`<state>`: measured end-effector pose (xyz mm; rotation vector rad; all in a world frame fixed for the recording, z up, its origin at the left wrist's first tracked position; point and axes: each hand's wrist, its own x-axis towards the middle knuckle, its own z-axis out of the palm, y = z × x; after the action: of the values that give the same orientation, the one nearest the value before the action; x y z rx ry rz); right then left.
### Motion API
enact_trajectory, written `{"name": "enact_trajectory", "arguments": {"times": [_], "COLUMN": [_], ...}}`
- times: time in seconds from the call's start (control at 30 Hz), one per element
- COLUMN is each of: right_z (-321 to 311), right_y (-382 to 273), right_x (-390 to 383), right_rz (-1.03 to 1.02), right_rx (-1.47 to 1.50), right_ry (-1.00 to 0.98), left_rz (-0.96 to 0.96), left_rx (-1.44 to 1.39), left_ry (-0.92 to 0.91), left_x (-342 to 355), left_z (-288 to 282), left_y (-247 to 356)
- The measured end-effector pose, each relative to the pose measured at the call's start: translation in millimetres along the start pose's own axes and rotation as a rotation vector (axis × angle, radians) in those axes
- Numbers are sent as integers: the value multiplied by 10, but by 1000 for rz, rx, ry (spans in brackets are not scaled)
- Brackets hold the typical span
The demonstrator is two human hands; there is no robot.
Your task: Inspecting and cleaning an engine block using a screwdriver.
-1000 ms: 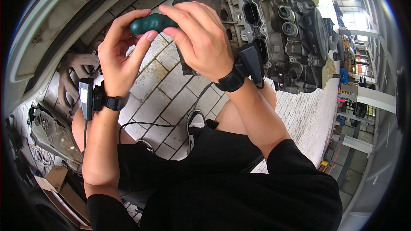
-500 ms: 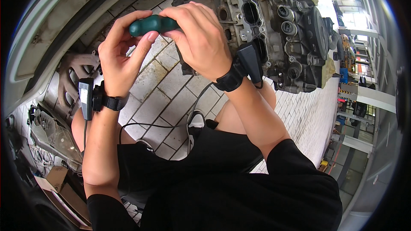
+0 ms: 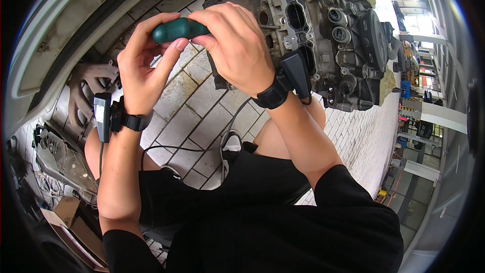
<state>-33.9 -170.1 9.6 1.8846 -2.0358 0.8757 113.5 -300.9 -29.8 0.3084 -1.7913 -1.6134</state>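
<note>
A dark green, rounded tool handle point(image 3: 174, 30) with fine ribs lies level between my two hands, above the tiled floor. Its left end is pinched by my left hand point(image 3: 144, 63), with the index finger along the top and the thumb below. My right hand point(image 3: 235, 45) grips the other end from above, its fingers curled over and hiding that part. What the handle belongs to is hidden behind the right hand. Just right of that hand stands a dirty metal engine point(image 3: 328, 40) with open ports and round fittings. Both wrists wear black straps with small boxes.
A pale car body panel point(image 3: 55, 35) curves along the upper left. Below it sit a rusty metal bracket point(image 3: 83, 91), a clear headlight housing point(image 3: 60, 156) and a cardboard box point(image 3: 76, 227). A black cable point(image 3: 197, 149) runs between my wrists over the white floor tiles point(image 3: 187, 106).
The green handle has turned about its long axis, so ribs now show where its side looked smooth. Both hands stay nearly in place.
</note>
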Motion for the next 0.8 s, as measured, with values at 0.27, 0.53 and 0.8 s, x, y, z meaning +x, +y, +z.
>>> {"name": "enact_trajectory", "arguments": {"times": [0.27,0.53,0.8], "right_z": [-7,-21,-18], "right_y": [-37,-82,-60], "right_x": [28,36,23], "right_rz": [42,57,31], "right_rx": [47,50,11], "right_ry": [30,44,33], "left_rz": [3,25,12], "left_rx": [-14,6,10], "left_ry": [-3,-6,5], "left_x": [10,13,13], "left_z": [2,7,11], "left_y": [1,17,11]}}
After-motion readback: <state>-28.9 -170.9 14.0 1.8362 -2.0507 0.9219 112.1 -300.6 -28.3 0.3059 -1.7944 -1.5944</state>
